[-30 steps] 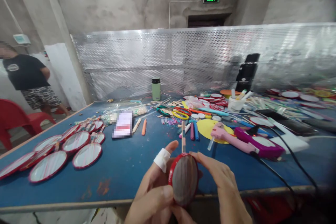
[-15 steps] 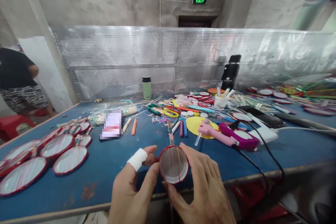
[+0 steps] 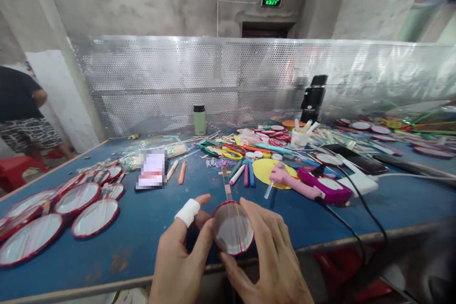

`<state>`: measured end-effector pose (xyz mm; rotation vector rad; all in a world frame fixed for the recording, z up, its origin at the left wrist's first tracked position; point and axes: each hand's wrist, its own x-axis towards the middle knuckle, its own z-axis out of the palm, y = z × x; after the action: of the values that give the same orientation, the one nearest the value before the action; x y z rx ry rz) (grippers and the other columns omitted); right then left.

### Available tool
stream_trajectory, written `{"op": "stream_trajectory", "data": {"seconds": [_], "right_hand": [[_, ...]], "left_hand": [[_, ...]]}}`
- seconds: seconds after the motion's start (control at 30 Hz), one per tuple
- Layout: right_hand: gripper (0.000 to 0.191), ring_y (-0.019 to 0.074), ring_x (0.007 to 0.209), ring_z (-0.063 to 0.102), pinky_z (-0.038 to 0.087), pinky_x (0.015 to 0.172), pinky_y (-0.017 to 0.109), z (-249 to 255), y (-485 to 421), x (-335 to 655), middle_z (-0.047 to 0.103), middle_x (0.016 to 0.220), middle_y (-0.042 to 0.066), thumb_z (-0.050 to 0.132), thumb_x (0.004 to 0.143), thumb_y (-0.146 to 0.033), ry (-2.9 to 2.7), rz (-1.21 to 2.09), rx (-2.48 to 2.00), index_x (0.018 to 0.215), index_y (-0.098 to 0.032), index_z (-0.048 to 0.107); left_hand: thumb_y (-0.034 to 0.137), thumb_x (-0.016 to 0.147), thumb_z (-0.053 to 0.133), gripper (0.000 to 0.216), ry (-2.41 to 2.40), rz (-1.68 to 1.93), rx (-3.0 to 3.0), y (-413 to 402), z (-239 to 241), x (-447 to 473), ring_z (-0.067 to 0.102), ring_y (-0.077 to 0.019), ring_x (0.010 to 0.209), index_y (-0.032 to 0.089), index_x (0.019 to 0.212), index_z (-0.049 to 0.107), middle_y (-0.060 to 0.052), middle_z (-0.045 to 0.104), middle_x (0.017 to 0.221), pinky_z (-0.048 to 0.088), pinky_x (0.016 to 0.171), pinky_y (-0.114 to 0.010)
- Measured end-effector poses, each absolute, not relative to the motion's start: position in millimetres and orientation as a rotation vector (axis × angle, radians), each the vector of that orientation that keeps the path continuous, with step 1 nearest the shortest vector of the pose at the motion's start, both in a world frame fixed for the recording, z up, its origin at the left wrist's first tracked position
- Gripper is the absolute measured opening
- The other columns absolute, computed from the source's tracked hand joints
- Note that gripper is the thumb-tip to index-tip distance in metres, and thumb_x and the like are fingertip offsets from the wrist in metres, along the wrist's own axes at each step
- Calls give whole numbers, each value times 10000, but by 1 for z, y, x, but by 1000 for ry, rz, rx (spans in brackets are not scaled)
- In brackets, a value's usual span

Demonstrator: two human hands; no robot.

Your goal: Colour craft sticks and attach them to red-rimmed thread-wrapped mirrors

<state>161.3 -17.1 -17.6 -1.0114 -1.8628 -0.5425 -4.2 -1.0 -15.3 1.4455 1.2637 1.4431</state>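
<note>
At the table's front edge I hold a small toy banjo (image 3: pixel 233 228), a round grey-white disc with a red rim, thin coloured strings across it and a striped stick neck pointing away from me. My left hand (image 3: pixel 185 242), with white tape round one finger, grips the rim at its left with the thumb and fingers. On the opposite side my right hand (image 3: pixel 270 251) is curved round the rim, its thumb at the bottom. The undersides of the disc and the fingertips behind it are hidden. Several similar red-rimmed discs (image 3: pixel 95 217) lie in a pile at the left.
On the blue table (image 3: pixel 142 242) lie a phone (image 3: pixel 152 169), markers (image 3: pixel 246 175), yellow-handled scissors (image 3: pixel 231 153) and a pink glue gun (image 3: pixel 295 183) with cables. Behind are a green bottle (image 3: pixel 199 120) and a perforated metal screen (image 3: pixel 160 80). A person (image 3: pixel 21 99) stands at far left.
Both hands have shifted the toy banjo slightly left and down towards me. Its neck now leans more to the left, and more of the markers behind it show.
</note>
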Motion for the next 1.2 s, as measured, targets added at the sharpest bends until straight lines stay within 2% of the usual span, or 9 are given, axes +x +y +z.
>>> {"op": "stream_trajectory", "data": {"seconds": [0.3, 0.5, 0.6, 0.77, 0.8, 0.87, 0.97, 1.07, 1.2], "right_hand": [[541, 295, 1142, 545, 521, 891, 412, -16, -16, 159, 603, 1235, 200, 589, 927, -292, -1874, -539, -995, 1374, -27, 439], [531, 291, 1132, 546, 526, 886, 403, -16, -15, 157, 603, 1227, 200, 585, 925, -291, -1885, -524, -983, 1362, -25, 445], [520, 285, 1128, 554, 528, 893, 396, -17, -15, 155, 605, 1221, 199, 579, 932, -294, -1887, -507, -989, 1358, -27, 447], [656, 280, 1115, 594, 555, 892, 379, -13, -18, 165, 617, 1218, 188, 608, 919, -504, -1886, -387, -963, 1375, -62, 447], [633, 268, 1095, 611, 565, 878, 360, -10, -19, 169, 622, 1210, 178, 605, 921, -506, -1875, -330, -966, 1368, -81, 463], [436, 222, 1008, 654, 577, 826, 305, -4, -20, 178, 648, 1142, 133, 584, 954, -413, -1793, -182, -999, 1293, -142, 537], [154, 149, 775, 674, 566, 684, 223, 9, -18, 188, 681, 918, 43, 546, 978, -298, -1602, 58, -1051, 1061, -210, 641], [176, 115, 578, 607, 509, 530, 187, 19, -14, 191, 650, 720, -3, 574, 958, -335, -1506, 249, -1076, 899, -210, 682], [273, 92, 474, 511, 417, 423, 179, 23, -10, 188, 613, 621, -9, 602, 922, -405, -1467, 492, -1113, 806, -187, 716]], "left_hand": [[450, 872, 636, 507, 1244, 1447, 1394, -6, -7, -3, 590, -159, 736, 163, 1290, 626, 5, 644, 777, 506, 734, -263], [429, 849, 662, 477, 1195, 1541, 1276, -9, -3, 4, 517, -114, 563, 179, 1255, 643, 47, 569, 653, 463, 567, -218], [427, 845, 670, 489, 1181, 1532, 1227, -11, 1, 7, 510, -104, 539, 175, 1262, 627, 58, 554, 644, 459, 540, -207], [405, 842, 683, 470, 1178, 1530, 1224, -13, 5, 5, 535, -94, 543, 179, 1251, 627, 59, 570, 671, 474, 552, -196], [411, 840, 687, 475, 1163, 1533, 1220, -13, 5, 4, 533, -93, 542, 181, 1250, 628, 60, 561, 674, 477, 549, -196], [433, 831, 697, 496, 1139, 1517, 1222, -13, 5, 2, 523, -93, 544, 182, 1254, 629, 61, 542, 681, 481, 543, -199], [456, 822, 706, 515, 1131, 1471, 1242, -14, 5, 0, 502, -96, 568, 178, 1251, 640, 52, 536, 697, 475, 543, -201], [466, 816, 710, 514, 1138, 1467, 1222, -17, 7, 0, 487, -101, 609, 176, 1236, 653, 41, 535, 715, 458, 554, -195], [487, 798, 716, 562, 1145, 1428, 1196, -23, 9, 1, 458, -101, 594, 184, 1264, 637, 47, 503, 711, 447, 525, -194]]}}
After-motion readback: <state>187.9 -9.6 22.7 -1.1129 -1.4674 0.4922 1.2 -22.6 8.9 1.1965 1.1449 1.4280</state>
